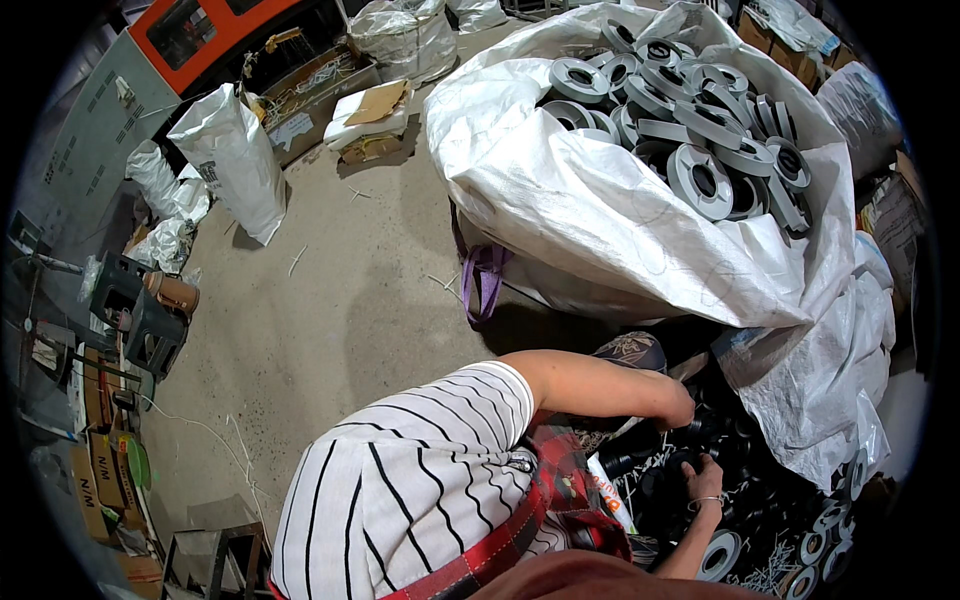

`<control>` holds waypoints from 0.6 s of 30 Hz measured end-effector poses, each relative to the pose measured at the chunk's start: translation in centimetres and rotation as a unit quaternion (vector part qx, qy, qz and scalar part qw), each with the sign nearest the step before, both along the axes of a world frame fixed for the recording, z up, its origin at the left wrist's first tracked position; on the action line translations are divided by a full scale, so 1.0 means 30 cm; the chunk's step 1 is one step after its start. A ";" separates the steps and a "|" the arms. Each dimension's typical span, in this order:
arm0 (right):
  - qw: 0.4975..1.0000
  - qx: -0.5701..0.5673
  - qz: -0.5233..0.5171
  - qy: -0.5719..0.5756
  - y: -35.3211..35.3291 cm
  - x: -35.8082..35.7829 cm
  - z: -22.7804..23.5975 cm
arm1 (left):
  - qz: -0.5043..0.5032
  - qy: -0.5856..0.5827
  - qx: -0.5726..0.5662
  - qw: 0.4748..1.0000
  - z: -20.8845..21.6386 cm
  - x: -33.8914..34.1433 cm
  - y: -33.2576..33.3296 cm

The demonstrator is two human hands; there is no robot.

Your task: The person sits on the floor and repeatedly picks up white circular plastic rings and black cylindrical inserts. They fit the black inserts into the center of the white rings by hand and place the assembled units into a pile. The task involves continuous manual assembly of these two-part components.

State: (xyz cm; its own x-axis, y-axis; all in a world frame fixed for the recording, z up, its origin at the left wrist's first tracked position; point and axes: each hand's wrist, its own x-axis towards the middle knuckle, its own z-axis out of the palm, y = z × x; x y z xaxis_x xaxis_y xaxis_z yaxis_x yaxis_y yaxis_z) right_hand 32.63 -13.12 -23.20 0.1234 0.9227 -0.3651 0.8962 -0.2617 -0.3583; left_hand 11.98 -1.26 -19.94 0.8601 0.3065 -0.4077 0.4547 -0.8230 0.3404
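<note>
My left hand (678, 408) reaches out from a striped short sleeve into a dark heap of black plastic parts (745, 480) and is closed around a small black tubular part (703, 426). Just below it, my right hand (706, 480), with a thin bracelet on the wrist, has its fingers curled over a black round part (678, 466). The two hands are a hand's width apart. Much of the heap is in shadow, so the parts' shapes are hard to make out. A few grey rings (722, 556) lie at the heap's near edge.
A big white woven bulk bag (600, 220) full of grey flat spools (700, 180) stands right behind the heap, with a purple lifting strap (483, 282) hanging down. On the concrete floor stand a white sack (235, 160), cardboard boxes (310, 95) and green stools (135, 315).
</note>
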 end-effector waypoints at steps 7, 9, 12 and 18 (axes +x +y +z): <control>1.000 -0.007 -0.002 -0.004 0.003 -0.009 0.013 | 0.007 0.001 -0.005 1.000 -0.009 0.000 0.001; 1.000 -0.006 -0.005 -0.004 0.003 -0.019 0.023 | 0.007 -0.002 -0.006 1.000 0.000 -0.004 -0.001; 1.000 0.001 -0.011 -0.004 0.002 -0.023 0.024 | 0.008 -0.003 -0.006 1.000 0.002 -0.003 -0.001; 1.000 -0.005 -0.015 -0.002 0.003 -0.017 0.017 | 0.004 -0.007 -0.001 1.000 0.005 -0.005 -0.002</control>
State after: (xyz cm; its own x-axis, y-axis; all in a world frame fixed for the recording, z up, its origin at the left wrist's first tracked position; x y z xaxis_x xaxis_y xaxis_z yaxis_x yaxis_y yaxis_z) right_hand 32.12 -13.03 -22.70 0.1529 0.9150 -0.3734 0.8891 -0.2924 -0.3523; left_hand 11.83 -1.34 -19.80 0.8635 0.3124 -0.3960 0.4562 -0.8184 0.3493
